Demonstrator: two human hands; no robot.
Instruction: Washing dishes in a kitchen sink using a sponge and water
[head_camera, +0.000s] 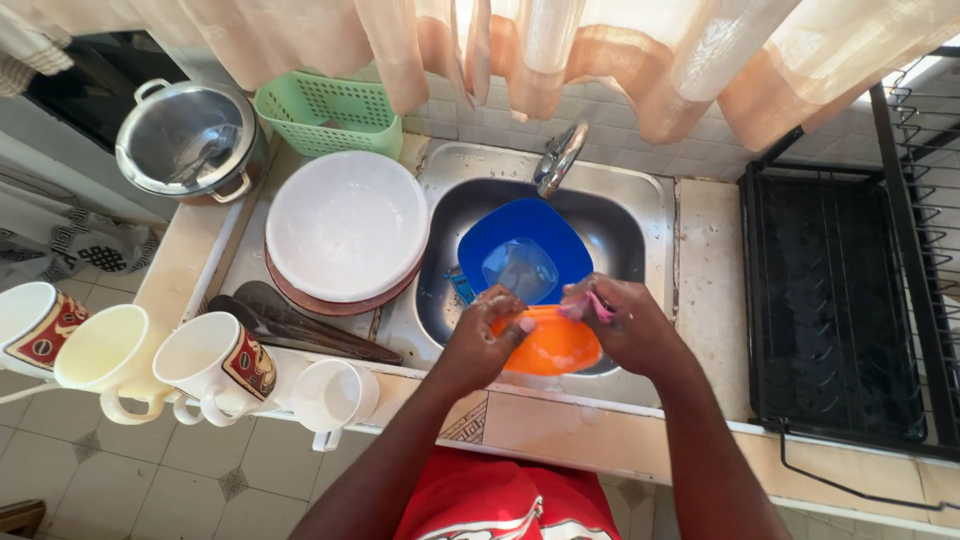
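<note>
Orange plastic bowl (552, 345) gripped at its near-left rim by the left hand (480, 340), fingers (508, 322) curled over the edge, held above the front of the sink (640, 225). Right hand (625, 325) closed on something small and pink (598, 305) (a scrubber or cloth, too hidden to tell), pressed against the bowl's right rim. Best done, by the look of it, with the bowl tilted toward the basin, firmly pinched, and the pink piece worked round the rim and inside.

Just beyond the fingers: one blue dish (525, 245) in the basin, one clear cup or tumbler (520, 270) lying in it, one tap (560, 158) above.

Left of the fingers on the tiled surface (710, 290): four white mugs (215, 365) in a row along the front edge, two dark utensils (300, 325), then a stack of two round basins, white (345, 225) over reddish-brown (340, 302). Farther left and back: one lidded steel pot (190, 140), one green basket (330, 115).

Right of the fingers, well apart: one black dish rack (830, 300). Farthest back: peach curtains (600, 50).
</note>
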